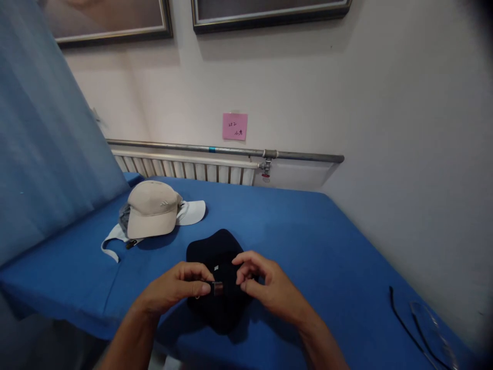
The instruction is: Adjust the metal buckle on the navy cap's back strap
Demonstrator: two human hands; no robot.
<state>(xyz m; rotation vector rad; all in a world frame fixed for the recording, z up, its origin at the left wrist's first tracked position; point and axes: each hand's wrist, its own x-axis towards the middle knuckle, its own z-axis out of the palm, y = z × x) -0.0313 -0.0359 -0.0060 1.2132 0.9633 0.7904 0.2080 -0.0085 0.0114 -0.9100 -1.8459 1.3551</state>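
A black baseball cap (215, 249) lies on the blue-covered table in front of me, its brim pointing away. My left hand (185, 283) pinches its strap at the metal buckle (218, 288) between thumb and fingers. Over the cap's right side is my right hand (265, 280), its fingers loosely curled and apart, with nothing visible between them. Dark fabric makes the strap hard to follow between my hands. A small pale mark (216, 267) shows on the cap.
To the left, a beige cap (152, 203) rests on other caps, with a white brim (192, 212) and a white strap (111, 244) sticking out. Eyeglasses (414, 329) lie at the lower right of the blue cloth (292, 221). Behind are a radiator (200, 170) and a pipe (308, 156); a curtain (50, 133) hangs left.
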